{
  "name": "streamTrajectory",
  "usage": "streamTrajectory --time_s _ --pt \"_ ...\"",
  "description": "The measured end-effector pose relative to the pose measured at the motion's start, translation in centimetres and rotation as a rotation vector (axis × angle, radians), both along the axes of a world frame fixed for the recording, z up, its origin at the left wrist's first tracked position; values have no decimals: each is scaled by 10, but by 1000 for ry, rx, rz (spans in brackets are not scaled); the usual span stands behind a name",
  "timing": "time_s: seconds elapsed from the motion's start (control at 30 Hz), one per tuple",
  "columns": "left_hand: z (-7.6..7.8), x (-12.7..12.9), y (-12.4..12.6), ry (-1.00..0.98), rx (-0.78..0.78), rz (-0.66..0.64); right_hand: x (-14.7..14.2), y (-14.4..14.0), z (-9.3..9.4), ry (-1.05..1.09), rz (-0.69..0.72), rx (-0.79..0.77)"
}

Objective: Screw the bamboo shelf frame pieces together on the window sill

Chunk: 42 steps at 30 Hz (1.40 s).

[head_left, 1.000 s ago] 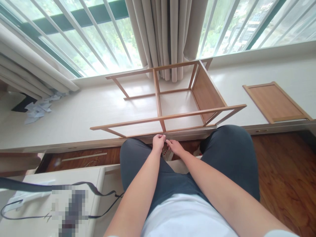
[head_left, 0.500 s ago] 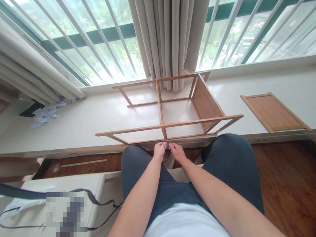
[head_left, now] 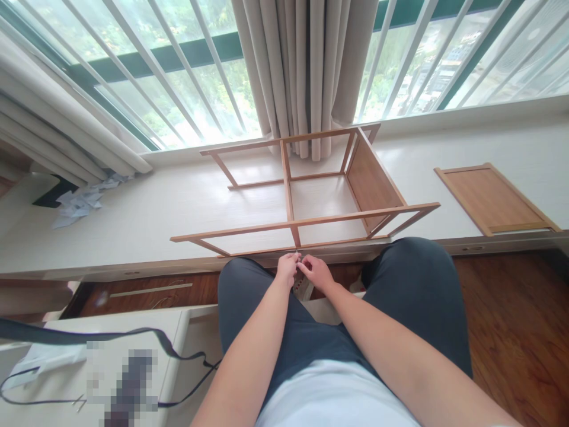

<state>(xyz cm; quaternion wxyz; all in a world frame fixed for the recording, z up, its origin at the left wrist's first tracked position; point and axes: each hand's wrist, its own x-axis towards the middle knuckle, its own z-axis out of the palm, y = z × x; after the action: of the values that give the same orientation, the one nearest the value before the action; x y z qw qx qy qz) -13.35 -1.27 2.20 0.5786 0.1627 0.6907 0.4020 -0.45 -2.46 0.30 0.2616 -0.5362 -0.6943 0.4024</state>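
A brown wooden frame (head_left: 292, 224) lies on its side on the pale window ledge, with slender rails and one solid panel (head_left: 372, 172) at its right part. My left hand (head_left: 287, 268) is closed in a pinch just in front of the frame's near middle rail. A small, thin, light-coloured piece shows at its fingertips, too small to name. Right beside it, my right hand (head_left: 316, 271) has its fingers curled together at the left fingertips. Whatever it pinches is hidden.
A separate wooden panel (head_left: 511, 198) lies on the ledge (head_left: 146, 219) at the right. Crumpled white paper (head_left: 80, 204) is at the far left. A white table (head_left: 146, 326) with a black strap (head_left: 164, 344) stands at lower left. Curtains (head_left: 306, 71) hang behind the frame.
My right hand has moved slightly left, closing the gap to my left hand, so their fingertips now meet. The wooden frame stays in place.
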Motion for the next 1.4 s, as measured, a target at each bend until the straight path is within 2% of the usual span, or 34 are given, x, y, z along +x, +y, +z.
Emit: streamTrajectory --time_s 0.67,1.13,1.4 --pt "-5 0 3 -11 -10 16 -8 -1 8 -129 -6 -26" --pt "-6 0 4 -16 -12 33 -11 -2 12 -235 -27 24" --pt "-1 2 3 -27 -17 33 -10 -3 13 -241 -29 34"
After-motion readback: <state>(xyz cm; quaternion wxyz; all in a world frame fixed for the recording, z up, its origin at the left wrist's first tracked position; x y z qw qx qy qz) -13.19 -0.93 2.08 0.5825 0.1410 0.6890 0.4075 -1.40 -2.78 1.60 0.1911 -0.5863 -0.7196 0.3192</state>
